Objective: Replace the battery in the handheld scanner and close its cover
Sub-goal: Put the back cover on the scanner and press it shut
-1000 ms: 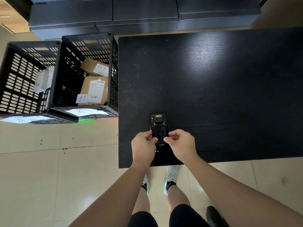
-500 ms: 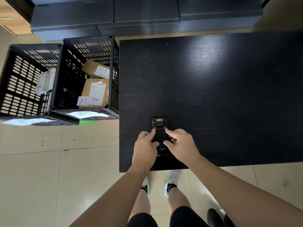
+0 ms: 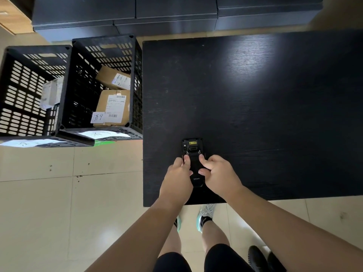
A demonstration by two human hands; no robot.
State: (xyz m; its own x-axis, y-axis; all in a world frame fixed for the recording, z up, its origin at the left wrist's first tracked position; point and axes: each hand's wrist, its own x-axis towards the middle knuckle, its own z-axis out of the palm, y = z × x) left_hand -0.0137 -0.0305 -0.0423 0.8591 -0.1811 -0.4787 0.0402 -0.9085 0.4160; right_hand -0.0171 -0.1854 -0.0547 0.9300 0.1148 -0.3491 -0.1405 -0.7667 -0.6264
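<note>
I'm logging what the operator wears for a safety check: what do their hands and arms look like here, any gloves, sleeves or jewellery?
The left hand and right hand are both bare, without gloves. Both forearms are uncovered to the frame edge, so no sleeves show. No watch, ring or wristband is visible on either side.

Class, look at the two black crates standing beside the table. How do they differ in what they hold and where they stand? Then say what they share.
The right crate holds brown cardboard parcels with white labels; the left crate shows only a whitish packet. The right crate stands against the table edge; the left crate stands one place further from it. Both are black, slotted, open-topped, and have a white paper on the near rim.
</note>
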